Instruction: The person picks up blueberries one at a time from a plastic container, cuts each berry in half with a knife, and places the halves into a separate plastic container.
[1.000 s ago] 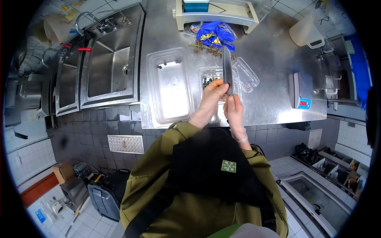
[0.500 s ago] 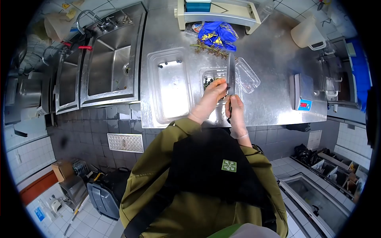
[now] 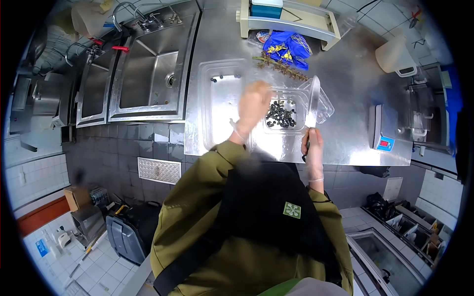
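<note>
My right hand (image 3: 315, 150), in a clear glove, is closed around the handle of a knife (image 3: 312, 104), its blade pointing away from me. My left hand (image 3: 252, 106) is above the table between two clear plastic containers; motion smears its fingers. Beneath and right of it, the smaller container (image 3: 301, 129) holds many dark cut pieces of what look like grapes (image 3: 280, 116). To the left, the large clear tub (image 3: 224, 108) has a few dark round grapes (image 3: 214, 80) at its far end. A clear lid (image 3: 324, 107) lies partly behind the blade.
Bare grape stems (image 3: 281, 68) lie beside a blue plastic bag (image 3: 287, 49) farther back. A digital scale (image 3: 384, 129) is at the right and a white jug (image 3: 395, 56) behind it. Steel sinks (image 3: 148, 74) adjoin the table on the left; a cream rack (image 3: 291, 24) stands at the back.
My left hand has left the knife blade and moved left, uncovering the smaller container. The knife in my right hand has shifted right and tilted slightly. The whole view has also shifted.
</note>
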A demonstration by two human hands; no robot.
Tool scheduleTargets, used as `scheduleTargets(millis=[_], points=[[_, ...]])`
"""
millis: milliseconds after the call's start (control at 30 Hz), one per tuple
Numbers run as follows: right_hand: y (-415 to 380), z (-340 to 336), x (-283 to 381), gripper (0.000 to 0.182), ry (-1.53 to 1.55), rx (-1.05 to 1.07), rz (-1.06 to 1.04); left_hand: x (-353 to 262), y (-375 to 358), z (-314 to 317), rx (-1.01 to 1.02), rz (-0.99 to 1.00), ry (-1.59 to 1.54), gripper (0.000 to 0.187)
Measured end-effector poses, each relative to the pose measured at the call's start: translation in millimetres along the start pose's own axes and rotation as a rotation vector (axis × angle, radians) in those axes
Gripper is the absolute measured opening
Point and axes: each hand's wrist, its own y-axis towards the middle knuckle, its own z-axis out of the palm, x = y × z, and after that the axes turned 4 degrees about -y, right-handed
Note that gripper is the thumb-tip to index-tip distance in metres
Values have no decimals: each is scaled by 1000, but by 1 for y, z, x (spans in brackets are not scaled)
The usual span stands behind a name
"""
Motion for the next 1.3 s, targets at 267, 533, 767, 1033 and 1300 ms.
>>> scheduleTargets(millis=[267,533,767,1033,1300], points=[[-13,10,2,22,3,-11,0,154,30,-7,98,-170,994,10],[-17,11,0,25,-37,-38,16,120,29,-15,-15,-192,489,20],[-26,27,2,17,-369,-83,-336,-14,6,-26,243,-640,-1072,25],[-44,36,31,17,-640,-124,-550,-49,-11,1,425,-719,-1604,31],[-47,33,31,17,-751,-180,-616,-61,-9,-3,431,-680,-1472,26]])
